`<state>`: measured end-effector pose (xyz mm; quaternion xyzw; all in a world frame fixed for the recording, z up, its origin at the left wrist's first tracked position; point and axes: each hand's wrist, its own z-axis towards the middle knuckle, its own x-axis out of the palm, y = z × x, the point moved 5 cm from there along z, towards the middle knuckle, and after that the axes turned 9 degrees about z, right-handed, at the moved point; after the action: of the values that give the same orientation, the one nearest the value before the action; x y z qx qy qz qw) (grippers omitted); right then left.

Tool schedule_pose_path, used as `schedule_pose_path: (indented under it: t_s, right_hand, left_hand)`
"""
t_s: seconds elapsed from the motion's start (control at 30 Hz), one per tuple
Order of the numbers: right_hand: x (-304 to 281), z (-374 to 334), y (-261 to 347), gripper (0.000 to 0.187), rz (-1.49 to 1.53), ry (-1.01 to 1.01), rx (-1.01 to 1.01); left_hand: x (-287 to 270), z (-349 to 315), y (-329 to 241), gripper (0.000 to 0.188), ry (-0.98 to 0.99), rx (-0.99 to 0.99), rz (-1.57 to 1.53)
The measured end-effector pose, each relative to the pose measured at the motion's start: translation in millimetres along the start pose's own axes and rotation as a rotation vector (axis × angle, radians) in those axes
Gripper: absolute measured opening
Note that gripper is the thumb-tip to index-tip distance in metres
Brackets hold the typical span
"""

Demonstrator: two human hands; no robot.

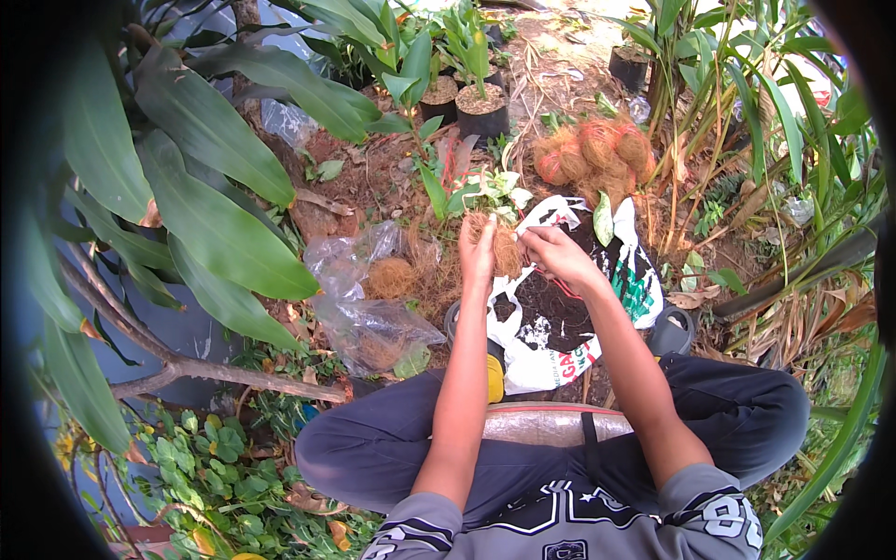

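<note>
1. While both hands work over the open soil bag [546,322], the left hand [478,250] is closed on a coir clump [504,250]; more husks [597,154] lie beyond, untouched.
2. Right hand [558,254] pinches fibres just beside the clump, fingers mostly closed.
3. Progress looks early: loose coir [390,277] sits left on plastic [369,327].
4. Both forearms are extended forward, wrists raised.
</note>
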<state>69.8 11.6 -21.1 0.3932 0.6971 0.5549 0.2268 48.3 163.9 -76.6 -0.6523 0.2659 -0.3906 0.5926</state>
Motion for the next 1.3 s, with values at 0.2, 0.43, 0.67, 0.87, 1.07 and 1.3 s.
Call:
schedule_pose_path:
  t_s: [0.2,0.43,0.67,0.87,1.07,1.3]
  right_hand:
    - [54.2,-6.2,-31.7,0.027,0.365,0.324,0.211]
    - [22.4,21.2,-94.2,0.022,0.757,0.379,0.364]
    - [-44.5,21.8,-31.5,0.022,0.465,-0.041,0.116]
    - [14.1,-1.1,-8.8,0.024,0.222,0.118,0.075]
    - [58.0,2.8,-53.4,0.027,0.462,0.407,0.225]
    - [33.6,22.1,-93.1,0.018,0.698,0.253,0.366]
  left_hand:
    - [-8.0,-2.6,-12.6,0.024,-0.217,-0.022,-0.044]
    - [1.8,-10.1,-26.0,0.025,0.106,-0.343,-0.334]
    - [31.1,-14.0,-10.6,0.026,0.474,-0.192,0.183]
    - [8.1,1.9,1.4,0.036,0.160,-0.174,0.069]
    - [-26.9,10.8,-18.9,0.042,-0.059,-0.254,-0.328]
    - [-0.1,-0.1,-14.8,0.034,0.188,-0.365,-0.506]
